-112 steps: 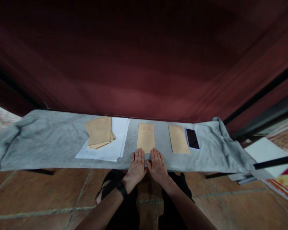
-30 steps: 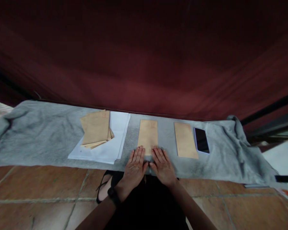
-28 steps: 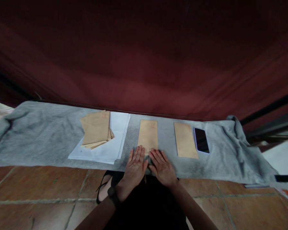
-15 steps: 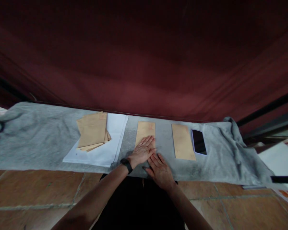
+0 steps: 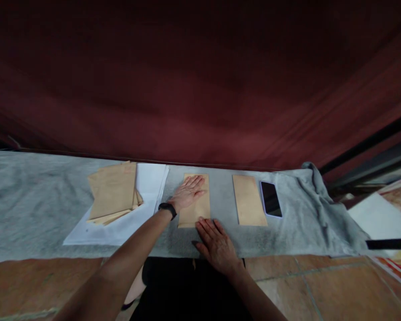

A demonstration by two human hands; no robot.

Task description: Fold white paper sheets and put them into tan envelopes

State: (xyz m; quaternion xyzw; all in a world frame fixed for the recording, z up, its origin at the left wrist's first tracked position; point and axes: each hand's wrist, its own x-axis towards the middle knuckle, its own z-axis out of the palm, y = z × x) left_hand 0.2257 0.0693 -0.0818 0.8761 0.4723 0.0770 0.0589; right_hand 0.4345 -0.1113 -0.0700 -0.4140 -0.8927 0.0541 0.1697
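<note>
A brown paper envelope [image 5: 198, 208] lies on the grey cloth [image 5: 220, 187] in front of me. My left hand [image 5: 188, 192], with a black band on its wrist, rests flat across the envelope's upper part, fingers stretched out. At the envelope's lower right corner, the fingertips of my right hand [image 5: 217, 243] touch the paper, and its fingers are extended too. Another brown envelope [image 5: 250, 200] lies to the right, apart from both hands. On the left, a fanned pile of brown envelopes [image 5: 113, 187] sits on white paper sheets [image 5: 150, 183].
A phone [image 5: 271, 199] with a pale purple edge lies just right of the far envelope. Dark red fabric [image 5: 194, 111] rises behind the cloth's back edge. A white sheet [image 5: 381, 218] is at the far right, and tiled floor [image 5: 341, 285] shows in front.
My left hand has slid up the envelope, away from my right hand, uncovering its lower part. My right hand stays near the lower corner. The view has shifted slightly.
</note>
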